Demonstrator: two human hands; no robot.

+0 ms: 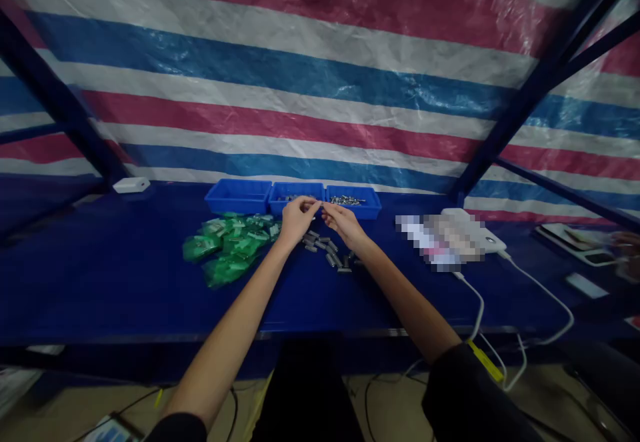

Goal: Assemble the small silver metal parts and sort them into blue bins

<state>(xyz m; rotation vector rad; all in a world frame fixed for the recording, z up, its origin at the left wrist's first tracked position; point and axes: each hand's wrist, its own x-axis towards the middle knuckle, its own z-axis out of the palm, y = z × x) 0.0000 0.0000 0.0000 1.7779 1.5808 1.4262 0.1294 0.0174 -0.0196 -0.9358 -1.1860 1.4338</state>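
Note:
My left hand [299,218] and my right hand [343,221] meet fingertip to fingertip in front of the blue bins. Both are closed in a pinch, and whatever sits between the fingers is too small to name. Just below them, several small grey metal pieces [330,253] lie loose on the blue table. Behind my left hand, the middle blue bin [280,207] holds small parts. Shiny small metal parts fill the bottom of the right blue bin [367,213]. Left of my hands lie green plastic bags [235,245] with small pieces in and on them.
The left blue bin [239,206] stands beside the other two. A white box [131,185] sits at the back left. To the right are a blurred-out item [440,242], a white device [487,235] and white cables [545,289]. Dark blue frame posts [480,142] rise at both sides.

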